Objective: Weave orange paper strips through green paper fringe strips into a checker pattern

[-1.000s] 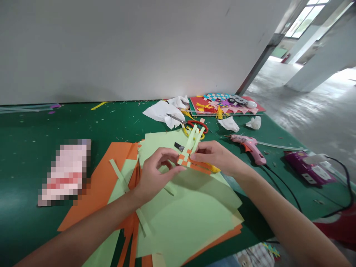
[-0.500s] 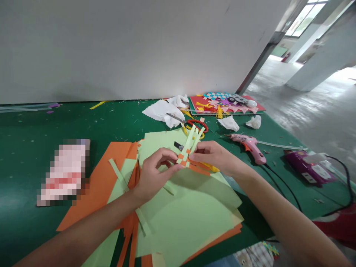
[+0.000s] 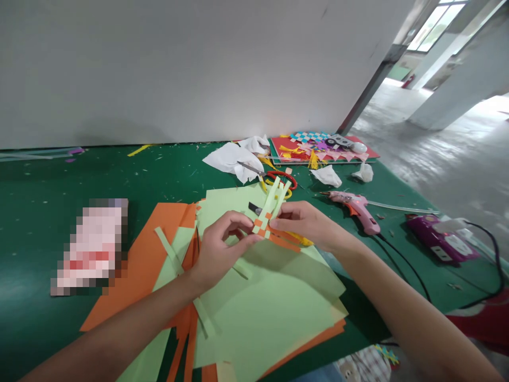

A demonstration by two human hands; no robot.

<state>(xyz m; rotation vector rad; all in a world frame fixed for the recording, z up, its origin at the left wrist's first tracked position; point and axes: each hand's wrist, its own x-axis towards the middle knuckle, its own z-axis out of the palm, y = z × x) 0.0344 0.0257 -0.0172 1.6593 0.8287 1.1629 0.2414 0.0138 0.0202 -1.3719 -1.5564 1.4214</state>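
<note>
Woven paper piece [image 3: 262, 225], orange and pale green, loose green ends pointing toward the far edge of the table [image 3: 35, 217]: held above stacked green sheets [image 3: 274, 297] by the near edge.

Left hand [image 3: 226, 246]: curled, thumb and fingers pinched on the piece's left side. Right hand [image 3: 302, 223]: thumb and fingers closed on its right side. Both forearms slanted in from the near edge, the left one covering part of the orange sheets [image 3: 139, 260].

Just behind the piece: dark blade [image 3: 254, 208], partly hidden; beyond it, red-handled scissors [image 3: 278, 174]. Toward the right edge: pink glue gun [image 3: 361, 212], purple box [image 3: 441, 240]. At the far right corner: red board [image 3: 371, 155], bearing paper scraps.
</note>
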